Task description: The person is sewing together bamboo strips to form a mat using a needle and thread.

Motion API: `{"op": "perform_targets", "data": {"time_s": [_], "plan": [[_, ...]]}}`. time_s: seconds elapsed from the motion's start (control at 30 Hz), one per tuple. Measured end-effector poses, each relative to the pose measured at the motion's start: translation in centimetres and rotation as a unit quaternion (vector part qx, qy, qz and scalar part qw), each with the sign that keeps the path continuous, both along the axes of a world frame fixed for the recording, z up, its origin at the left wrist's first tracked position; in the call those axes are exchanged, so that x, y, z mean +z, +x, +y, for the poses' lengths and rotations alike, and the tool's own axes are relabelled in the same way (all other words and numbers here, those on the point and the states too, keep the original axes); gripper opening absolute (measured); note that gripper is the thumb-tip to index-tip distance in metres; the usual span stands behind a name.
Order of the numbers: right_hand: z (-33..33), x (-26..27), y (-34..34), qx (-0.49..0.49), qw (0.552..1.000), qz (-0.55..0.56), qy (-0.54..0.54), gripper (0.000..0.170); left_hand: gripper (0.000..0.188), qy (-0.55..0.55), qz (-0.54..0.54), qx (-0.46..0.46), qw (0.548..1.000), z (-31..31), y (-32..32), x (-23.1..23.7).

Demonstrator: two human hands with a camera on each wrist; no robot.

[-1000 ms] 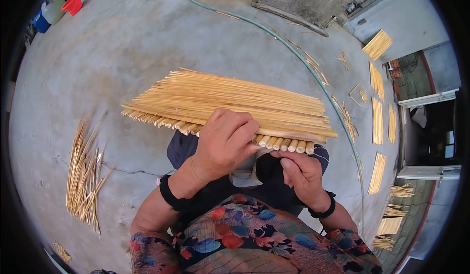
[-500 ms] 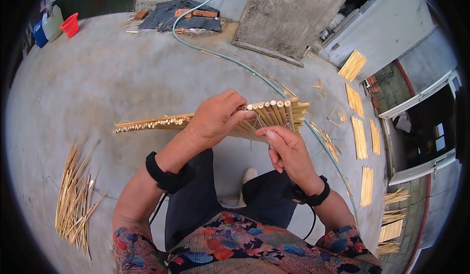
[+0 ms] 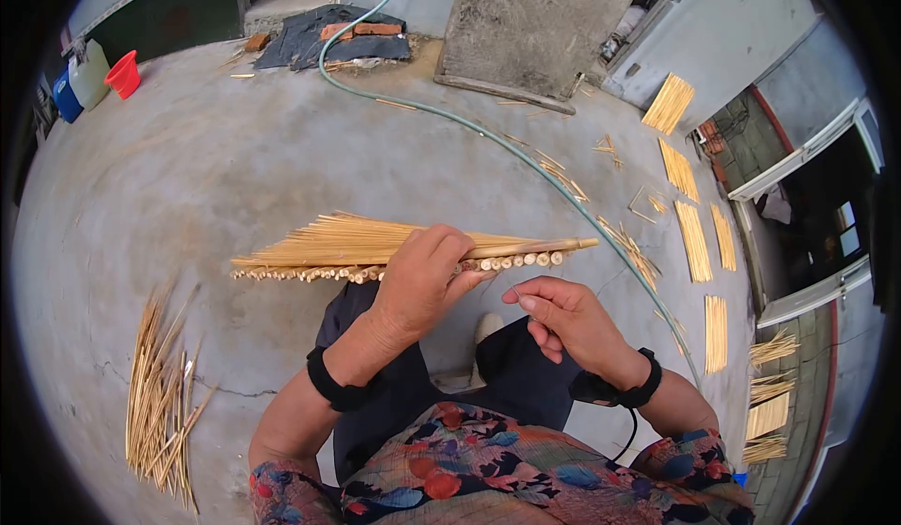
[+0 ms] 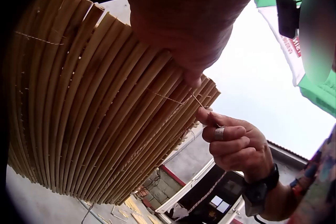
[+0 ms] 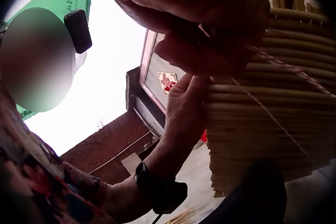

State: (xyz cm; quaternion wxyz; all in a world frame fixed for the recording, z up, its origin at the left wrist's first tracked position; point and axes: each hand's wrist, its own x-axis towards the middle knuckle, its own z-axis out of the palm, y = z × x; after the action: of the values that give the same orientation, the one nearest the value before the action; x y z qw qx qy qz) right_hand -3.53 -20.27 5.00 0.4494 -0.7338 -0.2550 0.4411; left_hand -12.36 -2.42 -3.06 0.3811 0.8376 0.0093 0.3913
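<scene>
A mat of straw-coloured stalks point(image 3: 347, 242), laid side by side and stitched with thread, is held up over the person's knees. My left hand point(image 3: 419, 276) grips its near edge, thumb by the cut stalk ends. Just right of it, my right hand point(image 3: 572, 320) pinches a thin needle point(image 4: 198, 101) between thumb and fingertips. In the left wrist view the needle points at the mat's edge beside the left thumb. A ring shows on a right finger. From the right hand, a pale twisted thread point(image 5: 275, 119) runs across the mat in the right wrist view.
Loose thin stalks point(image 3: 164, 398) lie in a heap on the concrete floor at left. A green hose point(image 3: 526, 157) curves across the floor. Several flat stalk panels point(image 3: 693, 242) lie at right. A red bucket point(image 3: 123, 76) stands at far left near plastic jugs point(image 3: 91, 73).
The mat tilted up half a second ago, showing its underside, and now lies flatter with its top in view. The right hand has moved slightly away from the edge, still pinching the needle.
</scene>
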Motion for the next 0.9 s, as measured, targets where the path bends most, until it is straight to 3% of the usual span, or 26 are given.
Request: {"op": "perform_targets", "data": {"time_s": [0.17, 0.33, 0.47, 0.67, 0.73, 0.8, 0.87, 0.9], "plan": [[-1.7, -1.7, -2.7, -0.075, 0.996, 0.042, 0.029, 0.027, 0.043, 0.017, -0.042, 0.03, 0.999, -1.3, -1.6, -1.4], [-2.0, -2.9, -4.7, -0.117, 0.991, 0.046, 0.043, 0.023, 0.046, -0.006, -0.069, 0.003, 0.998, -1.5, -2.8, -3.2], [-2.3, -2.6, -4.7, -0.102, 0.995, 0.005, -0.017, 0.021, 0.044, -0.001, -0.095, -0.01, 0.995, -1.2, -3.1, -3.8], [-2.7, -3.3, -4.7, -0.008, 0.991, -0.131, -0.012, 0.009, 0.042, 0.003, -0.088, -0.042, 0.995, -0.5, -3.1, -4.6], [-3.0, -3.3, -4.6, 0.009, 0.993, -0.114, -0.033, 0.006, 0.041, 0.007, -0.074, -0.053, 0.996, -0.1, -3.2, -4.5], [-3.5, -3.6, -5.0, 0.025, 0.994, -0.095, -0.057, 0.012, 0.041, 0.008, -0.059, -0.065, 0.996, 0.0, -3.3, -4.4], [-4.0, -4.2, -5.3, 0.066, 0.973, -0.215, -0.059, 0.032, 0.04, 0.006, -0.058, -0.062, 0.996, 0.0, -3.3, -4.2], [-3.5, -4.0, -5.3, 0.064, 0.974, -0.21, -0.061, 0.032, 0.04, 0.005, -0.054, -0.065, 0.996, 0.1, -3.3, -4.1]]}}
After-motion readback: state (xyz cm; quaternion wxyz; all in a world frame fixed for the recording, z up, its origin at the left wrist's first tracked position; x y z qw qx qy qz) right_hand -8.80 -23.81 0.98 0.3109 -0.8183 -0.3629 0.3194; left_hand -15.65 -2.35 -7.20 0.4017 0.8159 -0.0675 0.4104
